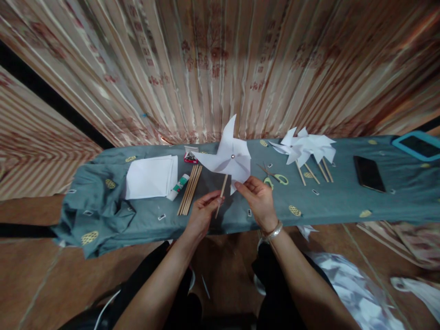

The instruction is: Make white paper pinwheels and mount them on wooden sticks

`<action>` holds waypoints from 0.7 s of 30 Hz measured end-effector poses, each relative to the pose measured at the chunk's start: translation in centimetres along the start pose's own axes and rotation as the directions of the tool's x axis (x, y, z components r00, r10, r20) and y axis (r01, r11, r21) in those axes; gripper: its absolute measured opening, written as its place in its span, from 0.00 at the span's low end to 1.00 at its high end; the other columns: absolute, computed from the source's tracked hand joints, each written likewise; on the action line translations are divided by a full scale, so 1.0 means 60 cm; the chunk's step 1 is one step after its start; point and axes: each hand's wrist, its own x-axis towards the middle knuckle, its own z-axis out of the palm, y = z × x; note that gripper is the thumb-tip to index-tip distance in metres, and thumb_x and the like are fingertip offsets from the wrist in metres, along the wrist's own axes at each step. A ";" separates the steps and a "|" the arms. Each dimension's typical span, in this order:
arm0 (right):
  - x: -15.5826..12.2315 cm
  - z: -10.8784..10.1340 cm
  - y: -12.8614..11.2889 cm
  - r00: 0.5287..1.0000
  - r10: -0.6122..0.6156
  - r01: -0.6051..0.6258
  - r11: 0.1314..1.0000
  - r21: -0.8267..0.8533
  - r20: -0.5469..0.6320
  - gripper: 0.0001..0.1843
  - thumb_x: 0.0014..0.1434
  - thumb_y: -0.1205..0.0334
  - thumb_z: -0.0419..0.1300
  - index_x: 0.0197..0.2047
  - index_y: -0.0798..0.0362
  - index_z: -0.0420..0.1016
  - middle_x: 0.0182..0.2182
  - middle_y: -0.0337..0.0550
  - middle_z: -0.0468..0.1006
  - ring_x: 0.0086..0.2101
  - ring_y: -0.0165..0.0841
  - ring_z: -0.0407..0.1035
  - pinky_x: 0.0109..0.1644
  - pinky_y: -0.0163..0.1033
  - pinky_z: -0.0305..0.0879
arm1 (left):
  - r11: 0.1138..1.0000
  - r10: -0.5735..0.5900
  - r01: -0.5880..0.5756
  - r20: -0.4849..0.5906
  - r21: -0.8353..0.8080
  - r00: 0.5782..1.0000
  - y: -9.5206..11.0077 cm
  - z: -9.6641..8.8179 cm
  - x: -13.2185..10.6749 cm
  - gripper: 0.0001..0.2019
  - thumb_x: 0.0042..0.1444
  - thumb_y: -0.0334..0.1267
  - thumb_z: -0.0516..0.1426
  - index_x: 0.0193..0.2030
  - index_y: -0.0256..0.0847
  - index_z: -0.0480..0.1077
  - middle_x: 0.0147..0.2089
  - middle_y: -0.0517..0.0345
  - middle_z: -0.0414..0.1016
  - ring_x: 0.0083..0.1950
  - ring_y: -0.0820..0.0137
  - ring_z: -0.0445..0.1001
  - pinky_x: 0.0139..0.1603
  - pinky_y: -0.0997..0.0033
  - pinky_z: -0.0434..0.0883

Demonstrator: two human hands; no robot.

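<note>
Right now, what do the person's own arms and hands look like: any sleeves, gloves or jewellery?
Both forearms are bare, with no sleeves in view and no gloves. The right hand has a silvery bracelet at the wrist. The left hand shows no ring or band. I see no watch or markings on either arm.

Striped curtain (213, 59) (patterned), brown floor (34, 284)

bench (343, 201): paper stack (151, 176) left | glue stick (178, 187) and sticks (190, 189) just right of it | scissors (277, 176) right of held pinwheel (228, 158) | finished pinwheels (307, 149) beyond | phone (369, 173) far right
</note>
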 end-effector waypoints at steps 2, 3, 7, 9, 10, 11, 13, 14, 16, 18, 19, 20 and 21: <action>-0.002 0.002 0.003 1.000 -0.011 0.012 0.999 -0.031 0.012 0.15 0.44 0.52 0.71 0.32 0.51 0.77 0.29 0.38 0.82 0.30 0.31 0.73 0.38 0.36 0.70 | 1.000 0.002 -0.002 0.002 0.002 1.000 0.001 0.001 -0.001 0.20 0.25 0.41 0.74 0.31 0.40 0.81 0.29 0.56 0.81 0.32 0.73 0.75 0.44 0.70 0.68; -0.004 0.003 0.005 1.000 -0.018 0.019 0.999 -0.047 0.019 0.15 0.45 0.52 0.71 0.32 0.51 0.77 0.29 0.39 0.82 0.31 0.31 0.73 0.38 0.37 0.70 | 1.000 0.003 -0.003 0.003 0.005 1.000 0.002 0.001 -0.001 0.20 0.26 0.41 0.74 0.31 0.40 0.81 0.29 0.57 0.82 0.32 0.73 0.75 0.44 0.70 0.68; -0.009 0.005 0.009 0.997 -0.040 0.048 0.989 -0.140 0.064 0.16 0.49 0.51 0.68 0.37 0.51 0.78 0.31 0.40 0.82 0.31 0.33 0.74 0.39 0.38 0.70 | 1.000 0.008 -0.008 0.014 0.019 1.000 0.003 0.002 -0.002 0.20 0.26 0.42 0.74 0.30 0.41 0.81 0.31 0.56 0.82 0.32 0.73 0.75 0.44 0.70 0.68; -0.010 0.005 0.010 0.995 -0.057 0.072 0.976 -0.204 0.079 0.17 0.51 0.49 0.67 0.38 0.52 0.78 0.31 0.41 0.82 0.31 0.33 0.73 0.38 0.39 0.70 | 1.000 0.015 -0.016 0.014 0.025 1.000 0.002 0.001 -0.002 0.20 0.26 0.42 0.74 0.30 0.40 0.81 0.31 0.56 0.82 0.32 0.72 0.75 0.44 0.70 0.68; -0.010 0.005 0.010 0.995 -0.066 0.083 0.971 -0.226 0.081 0.17 0.52 0.48 0.66 0.38 0.52 0.78 0.31 0.41 0.82 0.31 0.33 0.73 0.38 0.38 0.70 | 0.999 0.019 -0.019 0.015 0.028 1.000 0.002 0.000 -0.001 0.20 0.26 0.42 0.73 0.30 0.40 0.81 0.31 0.56 0.82 0.32 0.72 0.75 0.44 0.70 0.68; -0.010 0.005 0.009 0.994 -0.075 0.091 0.967 -0.237 0.076 0.17 0.52 0.47 0.65 0.37 0.52 0.78 0.30 0.41 0.82 0.30 0.33 0.73 0.37 0.38 0.70 | 0.999 0.021 -0.022 0.017 0.028 1.000 0.002 -0.001 0.000 0.19 0.27 0.42 0.73 0.31 0.40 0.81 0.31 0.56 0.82 0.33 0.72 0.75 0.44 0.70 0.68; -0.009 0.003 0.007 0.995 -0.087 0.095 0.967 -0.235 0.047 0.16 0.53 0.46 0.65 0.33 0.52 0.77 0.28 0.40 0.81 0.29 0.32 0.73 0.36 0.37 0.69 | 0.999 0.025 -0.025 0.019 0.023 1.000 0.001 -0.004 0.001 0.19 0.28 0.41 0.73 0.32 0.40 0.81 0.31 0.56 0.82 0.33 0.72 0.75 0.44 0.70 0.68; -0.008 0.002 0.005 0.996 -0.089 0.093 0.969 -0.227 0.027 0.17 0.53 0.46 0.65 0.31 0.52 0.77 0.26 0.39 0.80 0.28 0.31 0.73 0.35 0.36 0.68 | 0.999 0.027 -0.028 0.014 0.019 1.000 0.002 -0.005 0.002 0.19 0.28 0.41 0.73 0.32 0.40 0.81 0.31 0.56 0.81 0.33 0.72 0.75 0.44 0.70 0.68; -0.007 0.001 0.002 0.996 -0.091 0.087 0.974 -0.210 -0.011 0.18 0.52 0.44 0.65 0.28 0.52 0.76 0.23 0.39 0.79 0.26 0.31 0.72 0.34 0.36 0.68 | 1.000 0.030 -0.030 0.003 0.010 1.000 0.002 -0.006 0.003 0.19 0.28 0.40 0.73 0.32 0.39 0.81 0.30 0.56 0.81 0.33 0.72 0.75 0.44 0.70 0.68; -0.007 0.002 -0.001 0.996 -0.086 0.081 0.976 -0.200 -0.019 0.19 0.50 0.43 0.66 0.26 0.52 0.75 0.21 0.39 0.78 0.24 0.31 0.71 0.32 0.36 0.67 | 1.000 0.028 -0.028 0.001 0.005 1.000 0.003 -0.006 0.003 0.19 0.29 0.39 0.73 0.32 0.39 0.80 0.30 0.56 0.81 0.33 0.72 0.75 0.44 0.70 0.68; -0.008 0.003 -0.002 0.996 -0.083 0.079 0.977 -0.200 -0.014 0.20 0.50 0.43 0.66 0.25 0.52 0.74 0.20 0.39 0.77 0.24 0.30 0.70 0.31 0.36 0.67 | 1.000 0.026 -0.026 0.005 0.002 1.000 0.004 -0.006 0.003 0.19 0.29 0.39 0.73 0.32 0.39 0.80 0.30 0.56 0.81 0.33 0.72 0.75 0.44 0.70 0.68; -0.010 0.005 -0.002 0.997 -0.080 0.077 0.976 -0.204 -0.005 0.20 0.50 0.43 0.66 0.24 0.52 0.73 0.19 0.39 0.77 0.23 0.30 0.70 0.31 0.35 0.66 | 1.000 0.023 -0.023 0.010 -0.001 1.000 0.004 -0.005 0.002 0.18 0.29 0.39 0.73 0.32 0.39 0.80 0.30 0.56 0.81 0.33 0.72 0.75 0.44 0.70 0.68; -0.011 0.007 -0.003 0.997 -0.078 0.077 0.975 -0.210 0.006 0.20 0.51 0.43 0.65 0.23 0.52 0.73 0.19 0.38 0.76 0.23 0.29 0.69 0.31 0.35 0.66 | 1.000 0.021 -0.021 0.016 -0.002 1.000 0.005 -0.004 0.001 0.18 0.29 0.39 0.73 0.31 0.39 0.80 0.30 0.56 0.81 0.33 0.72 0.75 0.44 0.71 0.68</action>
